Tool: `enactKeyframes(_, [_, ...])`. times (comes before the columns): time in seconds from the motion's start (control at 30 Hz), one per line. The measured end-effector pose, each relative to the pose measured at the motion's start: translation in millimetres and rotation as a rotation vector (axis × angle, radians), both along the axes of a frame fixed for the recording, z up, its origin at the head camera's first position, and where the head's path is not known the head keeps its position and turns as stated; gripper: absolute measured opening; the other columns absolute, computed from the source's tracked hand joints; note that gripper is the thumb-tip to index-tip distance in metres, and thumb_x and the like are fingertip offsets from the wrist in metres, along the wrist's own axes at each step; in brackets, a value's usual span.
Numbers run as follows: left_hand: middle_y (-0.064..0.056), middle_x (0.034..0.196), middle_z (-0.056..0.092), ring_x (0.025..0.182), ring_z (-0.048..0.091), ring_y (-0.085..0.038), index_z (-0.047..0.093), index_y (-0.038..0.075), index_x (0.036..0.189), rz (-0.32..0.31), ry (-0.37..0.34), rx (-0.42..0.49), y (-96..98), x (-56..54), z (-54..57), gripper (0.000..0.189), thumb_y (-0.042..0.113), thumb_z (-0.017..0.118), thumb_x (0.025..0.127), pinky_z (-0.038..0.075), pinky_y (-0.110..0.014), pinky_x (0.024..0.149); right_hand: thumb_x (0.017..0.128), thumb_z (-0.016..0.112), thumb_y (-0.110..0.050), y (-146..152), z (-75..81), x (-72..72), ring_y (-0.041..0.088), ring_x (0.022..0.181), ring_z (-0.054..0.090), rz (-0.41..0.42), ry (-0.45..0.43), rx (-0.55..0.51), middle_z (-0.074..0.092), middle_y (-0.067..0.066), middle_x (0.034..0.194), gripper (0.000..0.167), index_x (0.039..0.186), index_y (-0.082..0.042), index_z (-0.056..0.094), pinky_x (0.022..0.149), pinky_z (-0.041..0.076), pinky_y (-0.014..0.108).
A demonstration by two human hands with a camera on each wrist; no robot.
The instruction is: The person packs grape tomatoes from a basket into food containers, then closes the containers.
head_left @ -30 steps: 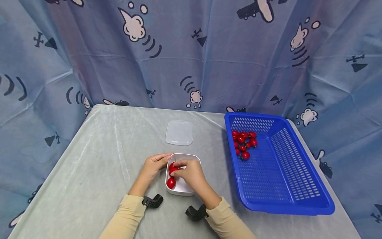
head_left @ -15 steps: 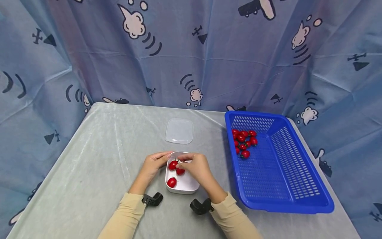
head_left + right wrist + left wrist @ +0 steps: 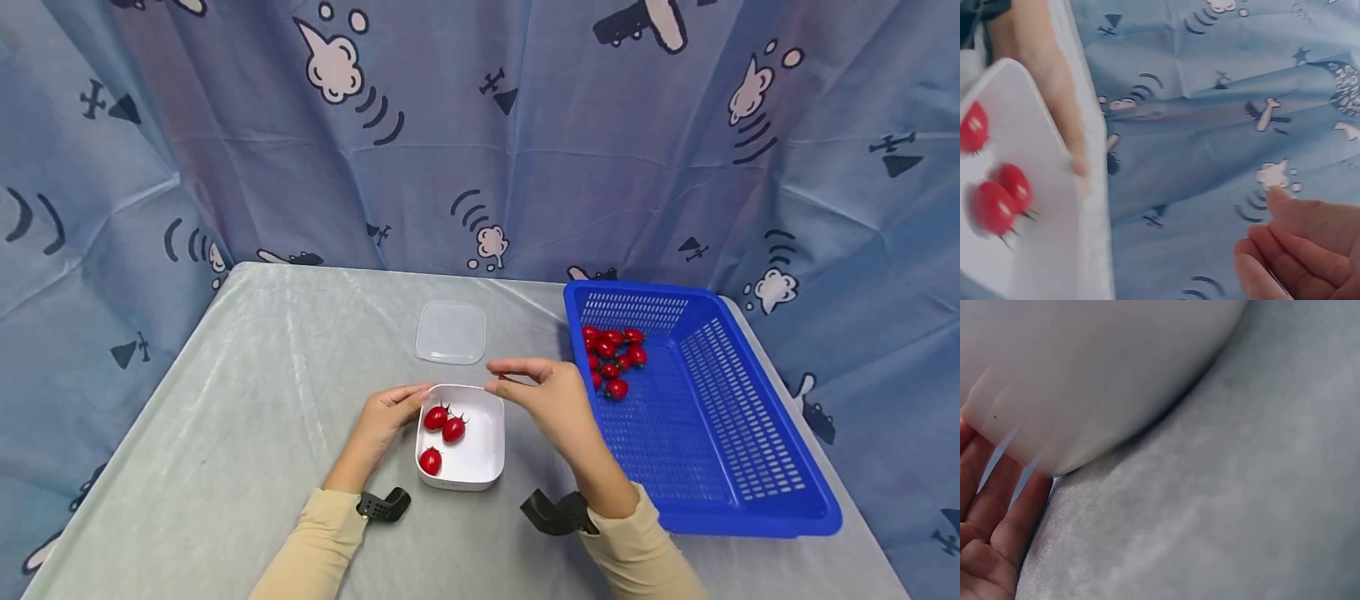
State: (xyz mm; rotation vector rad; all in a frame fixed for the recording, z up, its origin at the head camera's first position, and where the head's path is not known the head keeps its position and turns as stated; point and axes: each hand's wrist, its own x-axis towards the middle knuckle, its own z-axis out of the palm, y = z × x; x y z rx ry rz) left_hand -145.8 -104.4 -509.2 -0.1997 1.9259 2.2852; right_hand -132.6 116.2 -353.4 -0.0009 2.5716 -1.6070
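Note:
A small white container (image 3: pixel 480 442) stands on the table, holding three red cherry tomatoes. Two of these tomatoes (image 3: pixel 453 430) lie together toward the back left; the third tomato (image 3: pixel 431 461) is near the front left corner. My left hand (image 3: pixel 378 425) rests against the container's back left side. In the left wrist view, its fairly straight fingers (image 3: pixel 1007 494) touch the outer wall; the thumb is out of that view. My right hand (image 3: pixel 551 400) is in the air between the container and the blue basket (image 3: pixel 712 417). Its fingers are loosely bent, with nothing between them in the right wrist view.
Several more cherry tomatoes (image 3: pixel 611 350) lie at the back left inside the blue basket. A clear flat lid (image 3: pixel 451 333) lies on the table behind the container. A patterned blue curtain (image 3: pixel 420 167) hangs along the table's back edge.
My right hand has let go of a cherry tomato in the container and moved right, out over the table toward the basket. The left hand keeps its place at the container.

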Motion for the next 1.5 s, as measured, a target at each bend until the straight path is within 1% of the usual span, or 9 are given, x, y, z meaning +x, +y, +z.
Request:
enactKeyframes(0.23, [-0.005, 0.112, 0.075, 0.093, 0.068, 0.0, 0.064, -0.01, 0.123, -0.005, 0.007, 0.003, 2.4, 0.4, -0.1, 0.036, 0.01, 0.067, 0.093, 0.056, -0.021, 0.088, 0.083, 0.082, -0.027, 38.1, 33.0, -4.6, 0.01, 0.106, 0.064, -0.027, 0.066, 0.029, 0.077, 0.004, 0.108, 0.031, 0.108, -0.01, 0.078, 0.082, 0.052, 0.023])
enactKeyframes(0.33, [-0.006, 0.114, 0.074, 0.095, 0.067, 0.001, 0.064, -0.01, 0.123, -0.009, 0.009, -0.013, 3.2, 2.6, 0.1, 0.036, 0.01, 0.067, 0.093, 0.055, -0.019, 0.088, 0.082, 0.082, -0.032, 55.2, 38.4, -8.9, 0.006, 0.089, 0.062, -0.053, 0.052, 0.039, 0.077, -0.006, 0.1, 0.034, 0.109, -0.01, 0.078, 0.067, 0.049, 0.021])
enactKeyframes(0.43, [-0.005, 0.114, 0.074, 0.095, 0.067, 0.002, 0.064, -0.01, 0.123, -0.011, 0.003, -0.021, 4.1, 4.2, -0.1, 0.036, 0.01, 0.067, 0.093, 0.055, -0.019, 0.088, 0.084, 0.081, -0.033, 72.9, 37.5, -16.5, 0.001, 0.08, 0.064, -0.069, 0.038, 0.034, 0.075, -0.016, 0.092, 0.04, 0.113, -0.007, 0.075, 0.066, 0.052, 0.017])
enactKeyframes(0.67, [0.0, 0.11, 0.075, 0.094, 0.067, 0.001, 0.065, -0.01, 0.122, 0.013, -0.004, -0.009, 2.9, 2.5, 0.8, 0.035, 0.01, 0.068, 0.093, 0.055, -0.02, 0.087, 0.084, 0.08, -0.038, 114.8, 21.0, -46.8, -0.002, 0.088, 0.063, -0.108, -0.001, 0.082, 0.069, -0.03, 0.08, 0.049, 0.116, -0.002, 0.072, 0.075, 0.052, 0.016])
enactKeyframes(0.87, [0.006, 0.106, 0.075, 0.092, 0.066, 0.002, 0.065, -0.01, 0.122, 0.016, -0.018, -0.008, 0.3, 2.7, 2.0, 0.036, 0.011, 0.069, 0.092, 0.055, -0.019, 0.087, 0.086, 0.078, -0.037, 153.3, -4.9, -68.8, -0.007, 0.093, 0.063, -0.015, -0.084, 0.043, 0.068, -0.028, 0.092, 0.056, 0.127, -0.001, 0.066, 0.081, 0.053, 0.011])
enactKeyframes(0.93, [0.007, 0.105, 0.075, 0.092, 0.067, 0.002, 0.064, -0.01, 0.123, 0.009, -0.019, -0.003, 0.8, 2.9, 2.0, 0.037, 0.01, 0.068, 0.093, 0.055, -0.019, 0.087, 0.088, 0.076, -0.035, 165.9, -13.0, -72.7, -0.005, 0.096, 0.064, 0.02, -0.111, 0.068, 0.07, -0.02, 0.103, 0.057, 0.13, 0.001, 0.063, 0.089, 0.054, 0.017])
enactKeyframes(1.13, [0.01, 0.102, 0.075, 0.092, 0.067, 0.001, 0.064, -0.011, 0.122, 0.014, -0.012, 0.009, 1.4, 2.7, 2.9, 0.036, 0.009, 0.067, 0.093, 0.055, -0.02, 0.087, 0.089, 0.075, -0.029, 189.5, -34.5, -84.3, 0.033, 0.131, 0.049, 0.016, -0.167, 0.139, 0.059, 0.017, 0.139, 0.054, 0.133, 0.0, 0.06, 0.113, 0.037, 0.057])
enactKeyframes(1.27, [0.009, 0.102, 0.075, 0.092, 0.067, 0.001, 0.064, -0.011, 0.122, 0.01, -0.01, 0.009, 1.1, 3.1, 2.4, 0.036, 0.01, 0.068, 0.093, 0.055, -0.02, 0.087, 0.09, 0.075, -0.028, 199.4, -45.9, -89.5, 0.038, 0.137, 0.045, 0.055, -0.203, 0.137, 0.061, 0.016, 0.138, 0.057, 0.135, 0.001, 0.058, 0.115, 0.034, 0.059])
enactKeyframes(1.5, [0.009, 0.102, 0.076, 0.093, 0.067, 0.001, 0.064, -0.011, 0.122, 0.013, -0.011, 0.014, 1.7, 2.9, 0.8, 0.037, 0.011, 0.068, 0.093, 0.055, -0.02, 0.087, 0.089, 0.076, -0.026, 208.7, -59.9, -94.3, 0.036, 0.13, 0.055, 0.152, -0.257, 0.147, 0.067, 0.013, 0.13, 0.056, 0.134, 0.002, 0.06, 0.113, 0.037, 0.059])
